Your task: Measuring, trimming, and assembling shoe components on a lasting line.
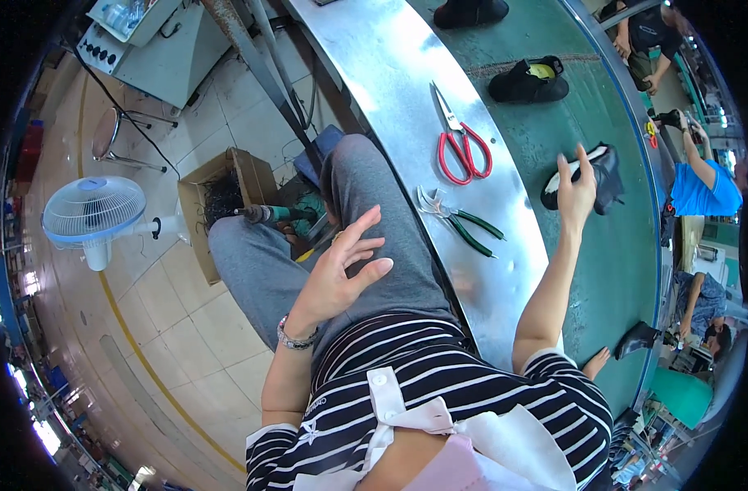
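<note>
My left hand [341, 270] is raised over my lap, its fingers stretched out and nothing in it. Out over the green conveyor belt [574, 270], my right hand [577, 192] has its fingers apart beside a black shoe [608, 178] with a pale lining. Whether it touches the shoe I cannot tell. On the metal ledge [480, 282] between me and the belt lie red-handled scissors [464, 151] with blades pointing away. Closer to me on the ledge are green-handled pliers [460, 221], jaws toward the left.
Farther along the belt stand a black ankle boot [529, 80] and another black shoe [470, 12]. Another person's hand [596, 362] is near a black boot [637, 340]. Left are a cardboard box [251, 176], a green-bodied tool [280, 213], a fan [94, 209] and a stool [108, 135].
</note>
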Demonstrator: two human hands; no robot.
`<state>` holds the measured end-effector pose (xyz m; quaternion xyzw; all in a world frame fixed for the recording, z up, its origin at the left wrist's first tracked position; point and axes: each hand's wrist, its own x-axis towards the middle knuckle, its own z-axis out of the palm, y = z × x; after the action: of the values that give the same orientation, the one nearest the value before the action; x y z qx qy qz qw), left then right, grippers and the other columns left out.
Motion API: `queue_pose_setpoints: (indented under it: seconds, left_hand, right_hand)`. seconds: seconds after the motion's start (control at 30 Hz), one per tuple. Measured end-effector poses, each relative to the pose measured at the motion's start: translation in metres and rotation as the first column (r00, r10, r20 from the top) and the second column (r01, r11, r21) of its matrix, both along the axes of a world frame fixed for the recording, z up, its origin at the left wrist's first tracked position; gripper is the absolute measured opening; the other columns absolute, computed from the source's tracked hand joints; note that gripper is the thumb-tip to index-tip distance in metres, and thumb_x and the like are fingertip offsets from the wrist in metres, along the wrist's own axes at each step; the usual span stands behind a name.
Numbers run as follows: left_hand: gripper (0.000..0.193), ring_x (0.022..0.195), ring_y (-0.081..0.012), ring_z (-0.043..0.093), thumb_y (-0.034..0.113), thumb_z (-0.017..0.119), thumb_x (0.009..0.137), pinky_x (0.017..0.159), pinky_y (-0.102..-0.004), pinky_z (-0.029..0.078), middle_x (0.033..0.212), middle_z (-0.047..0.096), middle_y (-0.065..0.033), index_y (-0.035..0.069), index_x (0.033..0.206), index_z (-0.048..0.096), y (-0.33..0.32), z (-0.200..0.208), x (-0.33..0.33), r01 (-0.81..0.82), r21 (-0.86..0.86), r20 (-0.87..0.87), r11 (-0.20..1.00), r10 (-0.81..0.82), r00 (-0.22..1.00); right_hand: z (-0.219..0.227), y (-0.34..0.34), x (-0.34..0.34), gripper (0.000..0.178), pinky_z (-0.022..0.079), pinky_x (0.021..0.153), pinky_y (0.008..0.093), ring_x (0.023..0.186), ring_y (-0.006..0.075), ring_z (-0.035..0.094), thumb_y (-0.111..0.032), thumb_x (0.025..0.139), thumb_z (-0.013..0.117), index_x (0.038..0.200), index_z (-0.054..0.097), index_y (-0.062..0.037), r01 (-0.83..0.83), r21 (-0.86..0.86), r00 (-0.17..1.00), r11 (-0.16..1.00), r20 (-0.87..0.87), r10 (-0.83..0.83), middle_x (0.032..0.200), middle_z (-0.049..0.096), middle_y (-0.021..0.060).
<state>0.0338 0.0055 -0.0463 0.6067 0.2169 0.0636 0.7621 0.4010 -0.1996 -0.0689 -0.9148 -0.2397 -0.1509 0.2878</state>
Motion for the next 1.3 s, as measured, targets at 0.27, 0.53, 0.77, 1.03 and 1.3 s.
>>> queue_pose_setpoints:
  seconds: [0.27,0.53,0.77,1.03,1.3]
  left_hand:
    - [0.061,0.121,-0.0212,0.053,0.011,0.064,0.09,0.1,-0.0334,0.043,0.141,0.047,-0.0128,0.005,0.145,0.038,-0.009,-0.005,-0.025,-0.033,0.021,-0.022,0.999,0.034,0.999]
    - [0.061,0.12,-0.0216,0.053,0.012,0.065,0.09,0.1,-0.0337,0.043,0.139,0.049,-0.0125,0.004,0.144,0.038,-0.01,-0.006,-0.047,-0.102,0.003,-0.055,0.995,0.102,0.993]
    - [0.087,0.128,-0.0248,0.048,0.023,0.078,0.078,0.105,-0.0362,0.039,0.147,0.041,-0.0141,0.008,0.149,0.029,0.006,0.032,-0.003,-0.026,0.406,0.041,0.913,0.01,0.999]
    - [0.097,0.139,-0.0211,0.033,0.007,0.078,0.073,0.113,-0.033,0.027,0.154,0.03,-0.013,0.003,0.151,0.02,0.001,-0.002,-0.044,-0.155,0.072,0.211,0.985,0.137,0.968]
    - [0.109,0.139,-0.018,0.03,0.004,0.082,0.069,0.113,-0.0321,0.027,0.156,0.023,-0.0108,0.004,0.153,0.012,-0.013,-0.047,-0.098,-0.355,0.062,0.208,0.933,0.336,0.919]
  right_hand:
    - [-0.004,0.14,0.07,0.047,0.052,0.069,0.029,0.077,0.0164,0.069,-0.037,0.084,0.07,0.119,0.063,-0.0062,-0.052,-0.138,0.994,0.989,-0.104,0.038,0.081,0.071,0.0066]
    - [0.059,0.097,0.073,0.022,0.036,0.047,0.018,0.051,0.0051,0.048,-0.017,0.089,0.069,0.074,0.06,-0.0042,-0.196,0.571,0.872,0.797,-0.271,0.408,0.061,0.052,-0.0027]
    - [0.178,0.095,-0.072,0.023,0.028,0.042,0.0178,0.044,0.0015,0.036,-0.013,0.088,0.068,0.069,0.057,-0.0079,-0.326,0.774,0.675,0.542,-0.211,0.707,0.056,0.043,-0.0063]
    - [0.127,0.163,-0.185,0.024,0.032,0.039,0.0189,0.04,0.0046,0.046,-0.018,0.087,0.071,0.071,0.061,-0.0037,-0.486,0.735,0.046,0.473,-0.518,0.854,0.05,0.051,-0.0025]
    - [0.064,0.17,-0.208,0.027,0.052,0.062,0.0244,0.068,0.0099,0.061,-0.019,0.096,0.058,0.116,0.065,-0.0024,-0.654,0.586,0.157,0.478,-0.514,0.844,0.07,0.059,0.0022]
